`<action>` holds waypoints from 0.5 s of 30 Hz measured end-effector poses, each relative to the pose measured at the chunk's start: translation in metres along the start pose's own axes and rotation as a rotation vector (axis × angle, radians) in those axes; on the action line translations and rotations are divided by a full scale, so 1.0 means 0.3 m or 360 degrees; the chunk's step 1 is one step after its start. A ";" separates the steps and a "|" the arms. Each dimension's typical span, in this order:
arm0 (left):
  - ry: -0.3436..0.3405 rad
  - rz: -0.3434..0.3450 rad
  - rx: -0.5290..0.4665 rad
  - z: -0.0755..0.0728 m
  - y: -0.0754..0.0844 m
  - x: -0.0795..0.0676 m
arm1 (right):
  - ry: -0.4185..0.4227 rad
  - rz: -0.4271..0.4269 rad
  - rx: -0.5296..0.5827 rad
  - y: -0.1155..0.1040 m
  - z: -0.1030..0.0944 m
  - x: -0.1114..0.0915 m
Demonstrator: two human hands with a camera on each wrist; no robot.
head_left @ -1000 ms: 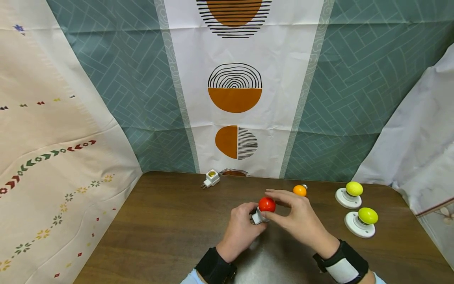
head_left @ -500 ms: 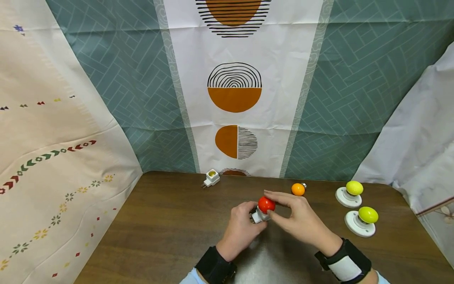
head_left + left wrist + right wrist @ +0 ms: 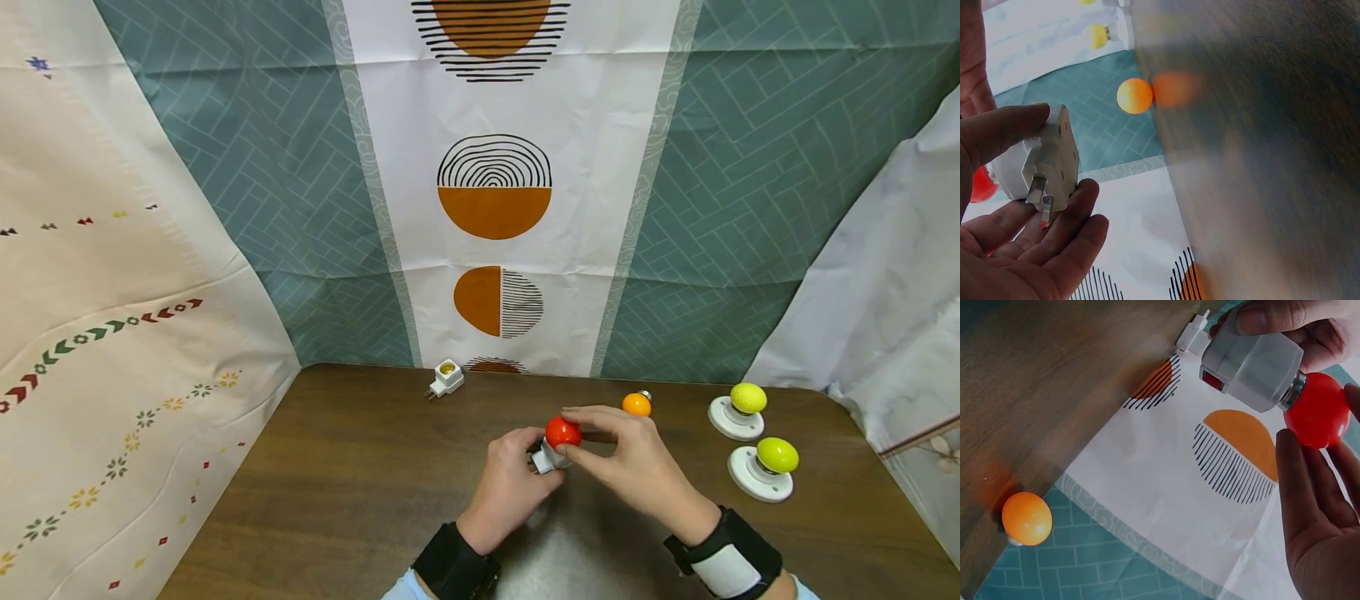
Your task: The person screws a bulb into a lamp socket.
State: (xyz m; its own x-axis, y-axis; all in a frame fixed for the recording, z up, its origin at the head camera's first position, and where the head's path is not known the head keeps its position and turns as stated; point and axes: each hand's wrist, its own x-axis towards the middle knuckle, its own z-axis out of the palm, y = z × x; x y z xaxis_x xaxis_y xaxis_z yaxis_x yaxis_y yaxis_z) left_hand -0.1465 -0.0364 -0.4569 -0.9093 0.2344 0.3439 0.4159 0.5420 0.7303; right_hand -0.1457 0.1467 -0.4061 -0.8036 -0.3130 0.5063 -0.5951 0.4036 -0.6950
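In the head view my left hand (image 3: 513, 479) grips a white plug-in bulb socket (image 3: 550, 457) between thumb and fingers, above the table. Its two metal prongs (image 3: 1041, 197) point out to the left. A round red bulb (image 3: 562, 432) stands at the socket's mouth, and a strip of its metal screw base (image 3: 1293, 390) shows between globe and socket in the right wrist view. My right hand (image 3: 630, 458) holds the red globe with thumb and fingertips. A small red switch (image 3: 1213, 380) sits on the socket's side.
An orange bulb (image 3: 637, 404) lies on the table behind my right hand. Another white plug-in socket (image 3: 447, 377) lies by the back edge. At the right, two yellow-green bulbs (image 3: 748, 398) stand in round white bases (image 3: 759, 487). Cloth hangs behind the brown table (image 3: 337, 492).
My right hand's fingers shift slightly around the red bulb, while my left hand keeps the socket in nearly the same place. Nothing on the table has moved.
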 end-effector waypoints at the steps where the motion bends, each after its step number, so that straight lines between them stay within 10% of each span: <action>1: 0.0000 0.0000 0.0003 0.000 0.000 -0.001 | 0.0012 0.0002 -0.0015 -0.001 0.000 0.000; 15: 0.0011 0.0030 0.0021 0.002 -0.009 0.000 | -0.0199 -0.0067 -0.0090 -0.006 -0.008 0.006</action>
State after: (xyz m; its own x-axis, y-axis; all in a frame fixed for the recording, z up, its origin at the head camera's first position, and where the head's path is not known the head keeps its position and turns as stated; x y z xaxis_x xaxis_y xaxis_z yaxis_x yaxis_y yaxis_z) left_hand -0.1476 -0.0374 -0.4591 -0.9011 0.2393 0.3615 0.4327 0.5483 0.7157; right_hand -0.1461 0.1475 -0.4026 -0.7721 -0.4340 0.4642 -0.6308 0.4346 -0.6428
